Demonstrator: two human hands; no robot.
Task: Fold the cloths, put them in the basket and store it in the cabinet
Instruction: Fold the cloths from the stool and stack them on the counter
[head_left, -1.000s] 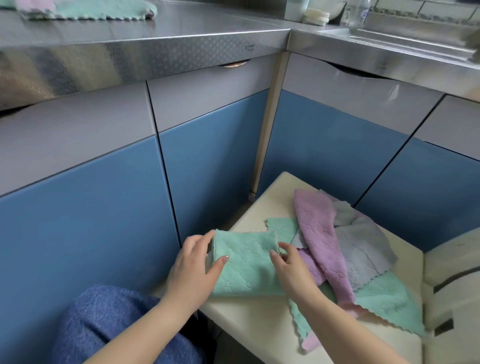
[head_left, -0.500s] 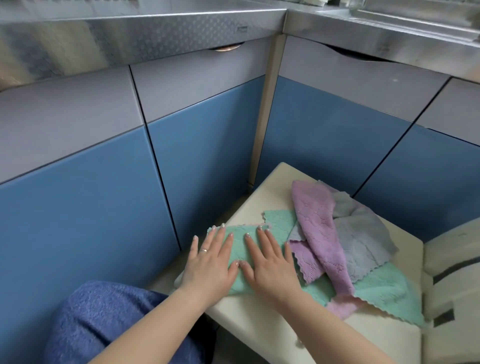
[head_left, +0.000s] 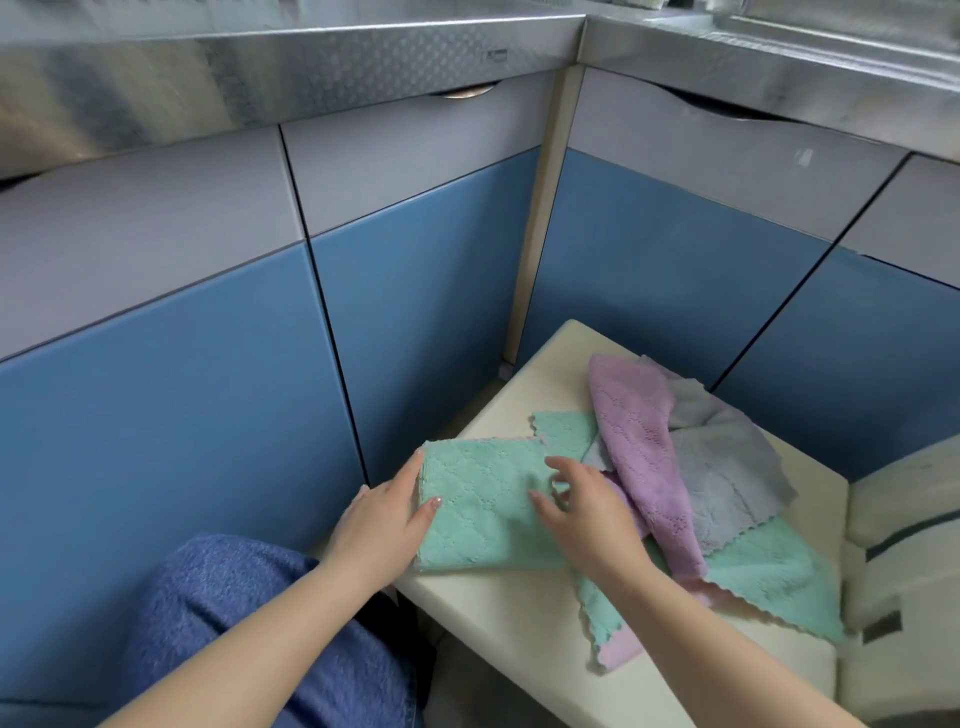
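A green cloth (head_left: 483, 509), folded into a square, lies at the near left corner of a cream low table (head_left: 519, 623). My left hand (head_left: 382, 525) holds its left edge, thumb on top. My right hand (head_left: 587, 514), blurred, rests on its right edge with loosely curved fingers. To the right lies a loose pile: a purple cloth (head_left: 639, 447) across a grey cloth (head_left: 722, 467), with another green cloth (head_left: 769, 582) beneath them. No basket is in view.
Blue and grey cabinet doors (head_left: 415, 338) stand shut in a corner behind the table, under a steel counter (head_left: 311, 57). A cream boxy object (head_left: 909, 545) adjoins the table on the right. My knee in blue jeans (head_left: 234, 597) is at lower left.
Half a second ago both palms pressed flat on the folded green cloth. Now they have moved apart to its left and right edges.
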